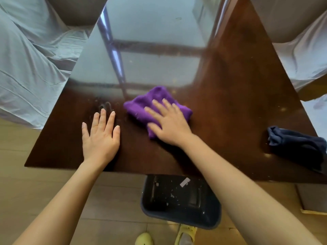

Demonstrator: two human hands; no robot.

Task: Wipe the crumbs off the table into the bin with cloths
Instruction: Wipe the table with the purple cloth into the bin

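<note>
A purple cloth (pixel 150 101) lies crumpled on the dark glossy table (pixel 230 89), near the middle. My right hand (pixel 168 121) presses flat on top of it, fingers spread. My left hand (pixel 100 137) rests flat on the bare tabletop to the left of the cloth, fingers apart, holding nothing. A dark blue bin (pixel 180 198) stands on the floor just under the table's near edge, with pale crumbs and a scrap of paper inside. A few small crumbs (pixel 174 91) dot the table beyond the cloth and at the right.
A dark navy cloth (pixel 299 147) lies bunched at the table's right side near the edge. Seats draped in white sheets (pixel 31 68) flank the table left and right. Yellow shoes (pixel 144 239) show on the wooden floor below the bin.
</note>
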